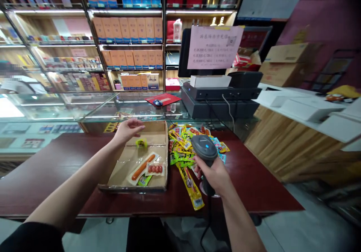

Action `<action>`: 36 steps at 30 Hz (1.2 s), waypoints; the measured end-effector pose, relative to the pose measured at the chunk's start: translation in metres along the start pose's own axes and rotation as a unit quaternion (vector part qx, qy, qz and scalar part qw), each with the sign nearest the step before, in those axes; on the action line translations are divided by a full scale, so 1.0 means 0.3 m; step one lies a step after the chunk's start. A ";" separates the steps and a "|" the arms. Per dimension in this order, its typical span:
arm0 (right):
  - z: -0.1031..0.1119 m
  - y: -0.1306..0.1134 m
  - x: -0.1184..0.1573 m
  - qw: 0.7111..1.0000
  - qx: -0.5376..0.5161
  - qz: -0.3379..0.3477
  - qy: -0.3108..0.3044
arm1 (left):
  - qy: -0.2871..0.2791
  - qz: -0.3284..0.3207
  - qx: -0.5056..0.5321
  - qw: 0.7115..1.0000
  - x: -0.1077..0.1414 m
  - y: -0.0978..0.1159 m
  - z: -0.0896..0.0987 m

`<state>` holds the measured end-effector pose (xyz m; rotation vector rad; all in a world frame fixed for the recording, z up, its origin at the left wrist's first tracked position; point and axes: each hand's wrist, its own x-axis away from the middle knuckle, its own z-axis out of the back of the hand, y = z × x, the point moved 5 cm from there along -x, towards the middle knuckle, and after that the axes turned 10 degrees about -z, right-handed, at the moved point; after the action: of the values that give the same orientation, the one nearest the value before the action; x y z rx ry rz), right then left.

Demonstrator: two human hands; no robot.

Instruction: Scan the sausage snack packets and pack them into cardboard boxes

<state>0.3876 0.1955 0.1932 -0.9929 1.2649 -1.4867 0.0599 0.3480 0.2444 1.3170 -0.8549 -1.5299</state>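
Note:
Over the back left part of a shallow cardboard box (118, 177) is my left hand (130, 130), its fingers apart and nothing between them. Just below it a small yellow-green packet (141, 143) shows above the box floor. A long packed sausage (143, 167), a pack of small sausages (155, 169) and a green packet (144, 180) lie inside the box. My right hand (212, 173) grips the handle of a black barcode scanner (204, 147) with a blue light on top. Beside and behind the scanner spreads a pile of colourful snack packets (182, 147). One long yellow packet (191, 189) points toward the front edge.
The dark red table (248, 177) stands against a glass counter (113, 107). A monitor (185, 53) with a pink paper sign rises above a black cash drawer (203, 103). A scanner cable hangs over the front edge. At the far left stands a person (22, 83).

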 end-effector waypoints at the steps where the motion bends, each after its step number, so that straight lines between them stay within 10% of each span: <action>1: -0.002 0.000 0.003 1.000 -0.008 -0.012 -0.007 | -0.009 -0.003 0.002 1.000 0.006 0.002 -0.020; 17: 0.281 0.050 0.097 0.992 0.014 -0.035 0.123 | -0.347 -0.093 0.007 0.933 0.068 0.013 -0.913; 27: 0.254 0.130 0.004 0.991 -0.057 -0.094 0.080 | -0.432 -0.282 -0.393 0.761 0.165 -0.060 -0.933; 36: 0.165 0.132 -0.020 0.990 -0.046 -0.121 0.056 | -0.422 -0.278 -0.422 0.752 0.168 -0.041 -0.915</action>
<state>0.4421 0.1866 0.1612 -1.1718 1.3388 -1.7028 0.3259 0.3207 0.1639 0.1185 -0.1177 -2.6305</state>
